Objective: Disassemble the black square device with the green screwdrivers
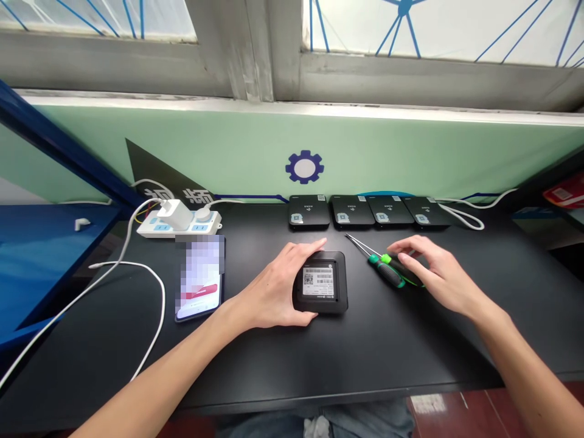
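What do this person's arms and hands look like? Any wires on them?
The left hand and right hand are bare: no gloves, rings or watch visible. The forearms, as far as they show, have no sleeves or attached cables. Below, greyish-blue trousers show.

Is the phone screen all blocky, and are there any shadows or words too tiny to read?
In the head view, blocky squares partly cover the dark-edged rectangular phone; in that view, a soft shadow darkens the smooth black desk beside the bare right arm, and the white label on the square black box has small print I can't read.
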`<state>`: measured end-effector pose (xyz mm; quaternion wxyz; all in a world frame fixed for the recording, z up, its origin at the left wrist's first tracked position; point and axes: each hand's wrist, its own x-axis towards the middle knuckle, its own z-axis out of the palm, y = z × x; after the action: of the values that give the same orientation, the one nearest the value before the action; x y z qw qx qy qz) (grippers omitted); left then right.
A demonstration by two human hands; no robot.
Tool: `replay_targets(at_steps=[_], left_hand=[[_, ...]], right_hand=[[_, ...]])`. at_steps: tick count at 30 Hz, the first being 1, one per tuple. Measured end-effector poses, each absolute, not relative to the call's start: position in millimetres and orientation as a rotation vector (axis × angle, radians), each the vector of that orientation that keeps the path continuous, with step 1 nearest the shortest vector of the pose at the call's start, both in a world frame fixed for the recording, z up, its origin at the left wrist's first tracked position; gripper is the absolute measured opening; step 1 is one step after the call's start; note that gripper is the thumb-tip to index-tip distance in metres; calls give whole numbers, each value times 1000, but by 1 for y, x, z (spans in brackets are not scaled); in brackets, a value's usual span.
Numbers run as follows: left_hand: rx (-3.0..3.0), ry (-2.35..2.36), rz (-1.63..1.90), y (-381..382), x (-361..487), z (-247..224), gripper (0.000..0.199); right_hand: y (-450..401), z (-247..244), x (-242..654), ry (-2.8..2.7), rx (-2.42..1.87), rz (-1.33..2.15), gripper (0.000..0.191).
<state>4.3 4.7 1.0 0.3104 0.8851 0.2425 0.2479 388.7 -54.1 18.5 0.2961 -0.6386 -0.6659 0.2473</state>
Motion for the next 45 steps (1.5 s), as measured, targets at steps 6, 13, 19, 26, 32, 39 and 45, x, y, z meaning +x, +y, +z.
replay_targets(at_steps=[6, 13, 19, 26, 32, 39, 45], left_hand=[[2311, 652, 683, 6, 6, -3, 117], [2288, 643, 785, 6, 7, -1, 108], [2257, 673, 798, 4, 9, -3, 112], [2249, 652, 809, 2, 11, -5, 111], [2224, 624, 828, 1, 13, -8, 121], [2094, 656, 797, -4, 14, -10, 137], [1978, 705, 713, -1, 12, -13, 147]], right_hand=[[-46, 26, 326, -1695, -1522, 861, 40], [-26, -16, 263, -1333, -1129, 1480, 55], [-27, -24, 273, -1150, -953, 1704, 50], [-31, -27, 277, -1112, -963, 1732, 48], [-30, -22, 276, -1080, -935, 1773, 49], [-31, -20, 278, -1092, -964, 1765, 49], [-30, -13, 286, -1098, -1005, 1794, 45]])
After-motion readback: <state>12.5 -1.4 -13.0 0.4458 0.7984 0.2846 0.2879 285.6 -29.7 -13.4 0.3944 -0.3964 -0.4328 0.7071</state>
